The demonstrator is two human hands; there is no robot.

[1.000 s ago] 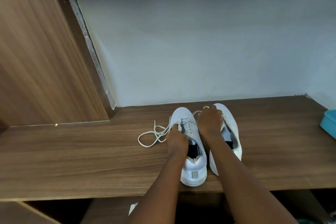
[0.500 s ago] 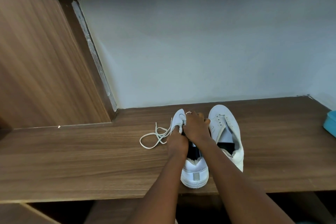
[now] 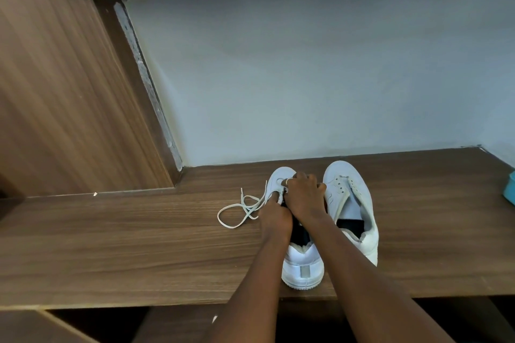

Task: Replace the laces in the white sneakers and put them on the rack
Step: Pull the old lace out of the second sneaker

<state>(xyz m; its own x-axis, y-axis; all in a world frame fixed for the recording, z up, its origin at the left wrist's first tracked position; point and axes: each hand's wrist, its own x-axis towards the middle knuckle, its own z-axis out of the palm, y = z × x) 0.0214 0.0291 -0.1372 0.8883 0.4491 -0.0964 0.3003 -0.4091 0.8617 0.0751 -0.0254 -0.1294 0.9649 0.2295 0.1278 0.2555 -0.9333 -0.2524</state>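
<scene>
As left hand [image 3: 274,216] apparently pinches the lace [image 3: 237,213], right hand [image 3: 303,198] curled tight, gripping the sneaker [image 3: 303,267]

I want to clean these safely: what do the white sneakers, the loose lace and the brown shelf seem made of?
The sneakers: likely smooth leather or synthetic leather, matte white; stitched panels and punched eyelets. The lace: flat woven textile, off-white; it lies limp in loops. The shelf: wood-grain laminate or veneer, slight sheen; straight printed-looking streaks.

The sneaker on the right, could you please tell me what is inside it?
Inside the right sneaker, a dark insole shows near the heel; the pale tongue hides everything toward the toe.
</scene>
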